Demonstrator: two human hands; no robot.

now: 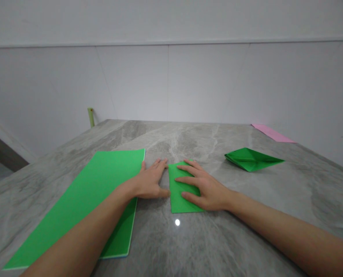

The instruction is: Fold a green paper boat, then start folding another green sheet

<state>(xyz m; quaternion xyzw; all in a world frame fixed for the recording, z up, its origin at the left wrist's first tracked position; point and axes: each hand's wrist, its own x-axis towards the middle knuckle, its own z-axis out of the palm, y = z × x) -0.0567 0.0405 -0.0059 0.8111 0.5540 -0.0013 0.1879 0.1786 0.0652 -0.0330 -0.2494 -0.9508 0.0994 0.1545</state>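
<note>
Bench observation, head camera. My left hand (151, 181) was open, palm down on the table, fingers spread and not closed on anything. Its thumb tip touched or came just short of the left edge of a folded green paper rectangle (179, 196); I could not tell which from this view. My right hand (201, 188) was also open, lying flat across the right half of that rectangle with its fingers spread. It pressed down on the paper without pinching it. The rectangle lay on a grey veined stone tabletop (235, 234), between my hands and slightly right of centre.

To the left, a large flat sheet of bright green paper (110, 171) lay at an angle, with my left forearm (81, 231) across it. Its right edge was just beside my left hand. Farther right and toward the back, well apart from my hands, sat a pointed, boat-shaped folded green paper piece (253, 159). A flat pink paper sheet (272, 132) lay along the far right edge of the table. A small yellow-green post (91, 117) stood beyond the far left corner, in front of a pale panelled wall (171, 84).
</note>
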